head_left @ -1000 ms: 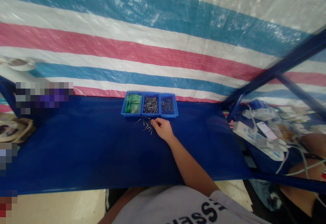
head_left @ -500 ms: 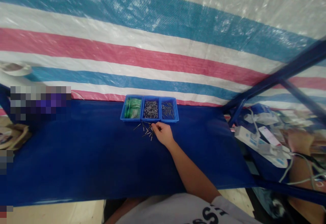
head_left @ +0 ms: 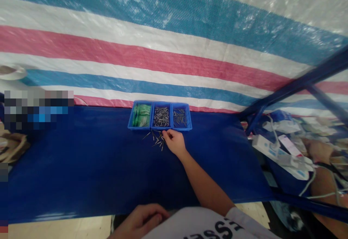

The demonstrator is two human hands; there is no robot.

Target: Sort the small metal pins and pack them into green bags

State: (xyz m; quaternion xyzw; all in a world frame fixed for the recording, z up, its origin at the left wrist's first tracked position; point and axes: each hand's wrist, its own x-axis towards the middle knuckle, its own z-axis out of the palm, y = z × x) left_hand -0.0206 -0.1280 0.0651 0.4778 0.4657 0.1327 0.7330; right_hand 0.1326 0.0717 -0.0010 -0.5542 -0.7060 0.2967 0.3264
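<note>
While the right hand (head_left: 175, 142) rests on the blue table (head_left: 81, 166) with its fingertips pinched narrow at the loose metal pins (head_left: 157, 139), I cannot tell if one pin is already between the fingers, because the pins are very thin. The loose pins lie scattered just at 6 o'clock of the middle blue bin (head_left: 161, 116), touching the hand at its 9 o'clock side. To do this step well, I think the thumb and first finger should take one pin alone, near its middle, so the neighbours are not dragged across the smooth surface. The bin of green parts (head_left: 141, 115) stands at 9 o'clock of the middle one, the third bin (head_left: 180, 117) at 3 o'clock. The left hand (head_left: 141, 221) is curled loosely at the bottom edge, near the shirt (head_left: 206, 226); whether it holds something is hidden. Pin heads and kinds are too small to distinguish.
</note>
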